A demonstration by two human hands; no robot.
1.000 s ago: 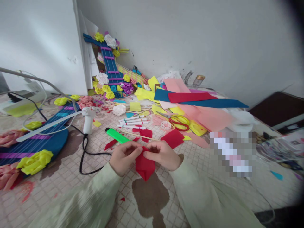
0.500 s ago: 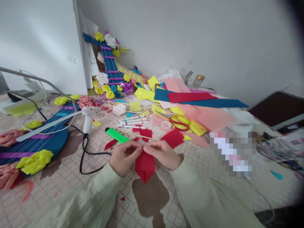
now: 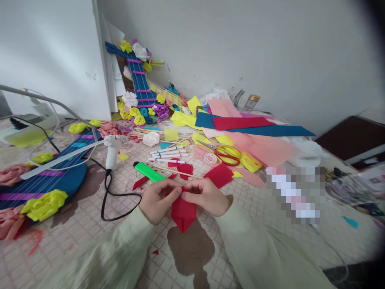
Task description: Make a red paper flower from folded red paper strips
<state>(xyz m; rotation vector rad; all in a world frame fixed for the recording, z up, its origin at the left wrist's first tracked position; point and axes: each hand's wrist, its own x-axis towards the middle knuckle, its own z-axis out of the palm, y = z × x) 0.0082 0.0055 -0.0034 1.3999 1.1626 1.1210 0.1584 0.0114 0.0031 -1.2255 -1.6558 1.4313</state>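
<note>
A folded piece of red crepe paper (image 3: 183, 212) is pinched at its top edge by both hands, its lower end coming to a point toward me. My left hand (image 3: 158, 200) grips the upper left of it between thumb and fingers. On the upper right, my right hand (image 3: 208, 196) pinches it the same way, the fingertips of both hands close together. Just beyond the left hand lies a bright green utility knife (image 3: 149, 171). Past the right hand is a square of red paper (image 3: 219, 175), with a thin wooden stick (image 3: 177, 171) in between.
A white glue gun (image 3: 112, 154) with a black cord stands at left, beside a blue paper guitar (image 3: 73, 168) with paper flowers. Scissors (image 3: 227, 154), marker pens (image 3: 169, 152) and a tape roll (image 3: 209, 158) lie ahead. Long paper strips (image 3: 255, 130) cover the back right.
My right thumb has shifted slightly down on the red paper, and a little of its top edge now shows between the fingertips. Everything else stays put.
</note>
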